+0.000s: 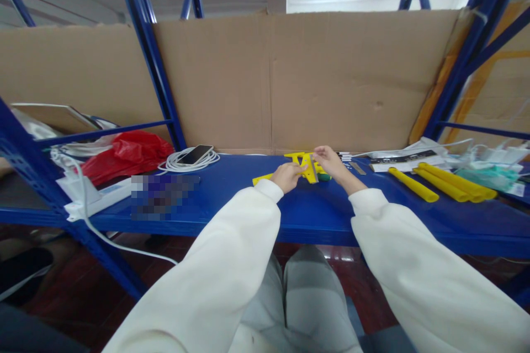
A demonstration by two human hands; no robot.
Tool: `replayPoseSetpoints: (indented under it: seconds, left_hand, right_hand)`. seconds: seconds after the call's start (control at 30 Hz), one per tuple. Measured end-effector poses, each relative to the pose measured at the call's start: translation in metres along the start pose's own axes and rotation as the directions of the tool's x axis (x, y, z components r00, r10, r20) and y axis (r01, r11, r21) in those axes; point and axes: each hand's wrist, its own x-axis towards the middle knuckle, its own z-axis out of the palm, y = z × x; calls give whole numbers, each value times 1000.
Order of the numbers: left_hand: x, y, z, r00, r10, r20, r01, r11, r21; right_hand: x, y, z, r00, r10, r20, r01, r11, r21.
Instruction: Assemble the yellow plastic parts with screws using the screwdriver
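My left hand (286, 177) is closed around a yellow plastic scraper head (307, 168), which has a strip of grey metal along its right edge. The piece is held up above the blue shelf. Just right of it, my right hand (328, 162) is raised with its fingers bent together by the metal edge; anything tiny between them is too small to make out. More yellow plastic parts (293, 155) lie behind the held piece, partly hidden. A green-ended tool (324, 177) shows below my right hand. Another yellow piece (261, 179) pokes out left of my left hand.
Several yellow tubes (414, 185) lie at the right beside printed packaging (403, 160) and a metal strip (357, 168). On the left are a phone (197, 155) on coiled white cable (174, 162), a red plastic bag (128, 154) and a white power strip (110, 197). Cardboard (331, 77) stands behind.
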Motion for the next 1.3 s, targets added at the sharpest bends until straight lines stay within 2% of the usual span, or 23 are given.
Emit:
replayPoseSetpoints:
  seconds: [0.03, 0.1, 0.2, 0.27, 0.43, 0.67, 0.87, 1.17, 1.23, 1.3]
  left_hand:
    - [0, -1, 0, 1000, -26, -13, 26, 1000, -5]
    - [1, -2, 1, 996, -74, -40, 73, 997, -17]
    - [1, -5, 4, 993, -103, -66, 101, 994, -37]
    - [2, -7, 6, 993, -87, -75, 84, 996, -43]
    - [1, -8, 6, 997, -48, -65, 47, 999, -19]
    - [-4, 0, 1, 977, -213, -5, 212, 972, 100]
    - [-4, 5, -2, 972, -227, 60, 215, 963, 161]
    - [-2, 8, -8, 967, -240, 85, 221, 957, 188]
    - [-1, 7, -8, 967, -247, 63, 233, 957, 173]
    - [1, 6, -9, 964, -267, 16, 263, 957, 121]
  right_hand:
    - [-4, -4, 0, 994, 94, 57, -96, 994, 49]
    - [-12, -13, 0, 949, 216, 231, -250, 960, 126]
    - [-23, -23, -1, 858, 210, 470, -340, 917, 210]
    - [-27, -28, -2, 824, 186, 536, -359, 903, 238]
    - [-31, -34, -2, 827, 200, 525, -371, 897, 242]
    - [-33, -35, 2, 844, 192, 501, -345, 909, 234]
    - [-32, -32, 3, 849, 183, 496, -328, 918, 223]
    - [-31, -32, 6, 846, 192, 497, -348, 906, 242]
    - [-28, -32, 4, 859, 197, 473, -347, 902, 255]
    - [-21, -28, -4, 901, 219, 373, -323, 915, 242]
